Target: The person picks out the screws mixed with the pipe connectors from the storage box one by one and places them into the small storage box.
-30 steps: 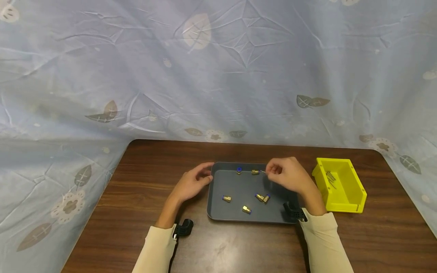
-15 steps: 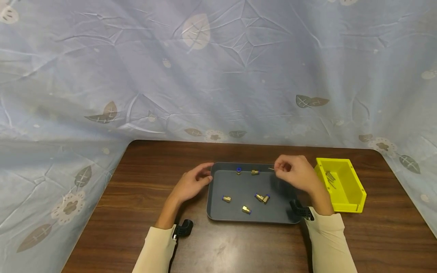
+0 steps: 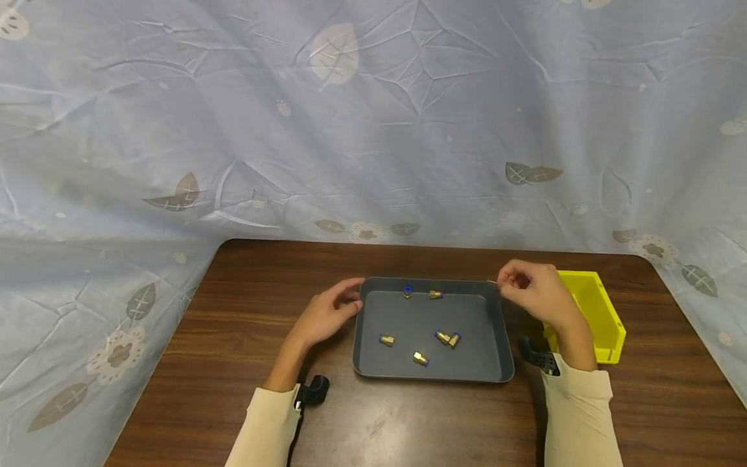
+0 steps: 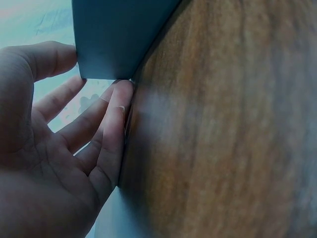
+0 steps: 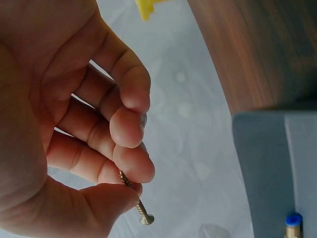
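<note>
My left hand touches the far left corner of the grey tray. In the left wrist view its thumb meets the tray's rim, and the other fingers reach its lower edge by the table. Thumb and fingertips of my right hand pinch a screw, its head hanging below the thumb in the right wrist view. That hand is just past the tray's right far corner, partly in front of the yellow bin. Several brass fittings with blue collars lie scattered in the tray, one near its far wall.
The wooden table carries tray and bin, with the bin at the right. A patterned cloth hangs behind the table and at its sides. Each wrist wears a black camera mount.
My right hand has moved right with the screw, from over the tray to beside the bin, now hiding the screws seen inside it. The left hand keeps its place.
</note>
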{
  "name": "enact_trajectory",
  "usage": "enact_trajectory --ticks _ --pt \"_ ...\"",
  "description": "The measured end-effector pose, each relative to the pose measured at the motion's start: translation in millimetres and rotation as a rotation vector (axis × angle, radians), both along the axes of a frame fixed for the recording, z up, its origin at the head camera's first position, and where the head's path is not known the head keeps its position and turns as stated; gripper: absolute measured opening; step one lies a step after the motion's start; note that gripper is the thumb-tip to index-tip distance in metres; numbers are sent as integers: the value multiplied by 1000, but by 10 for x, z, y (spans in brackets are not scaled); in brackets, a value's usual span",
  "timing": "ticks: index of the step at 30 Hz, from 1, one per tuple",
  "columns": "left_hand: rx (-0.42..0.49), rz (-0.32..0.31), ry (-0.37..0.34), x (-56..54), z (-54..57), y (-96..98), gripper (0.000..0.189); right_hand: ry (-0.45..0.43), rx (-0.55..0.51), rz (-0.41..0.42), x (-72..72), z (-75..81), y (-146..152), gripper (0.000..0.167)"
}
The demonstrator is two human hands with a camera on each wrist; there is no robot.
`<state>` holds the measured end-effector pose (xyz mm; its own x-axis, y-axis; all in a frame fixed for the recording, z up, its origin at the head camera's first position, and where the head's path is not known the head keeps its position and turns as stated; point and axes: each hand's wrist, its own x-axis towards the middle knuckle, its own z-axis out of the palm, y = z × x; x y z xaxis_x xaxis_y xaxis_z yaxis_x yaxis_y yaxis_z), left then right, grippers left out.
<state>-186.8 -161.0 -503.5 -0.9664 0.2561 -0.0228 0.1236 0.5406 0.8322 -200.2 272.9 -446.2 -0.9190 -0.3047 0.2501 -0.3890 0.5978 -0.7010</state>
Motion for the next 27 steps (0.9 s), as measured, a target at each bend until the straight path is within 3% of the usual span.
enact_trajectory --ticks 13,27 --pt "-1 -2 3 -4 1 -3 51 24 4 -107 82 -2 373 2" --pt "3 0 -15 -9 -10 -11 52 -13 97 -263 195 -31 744 4"
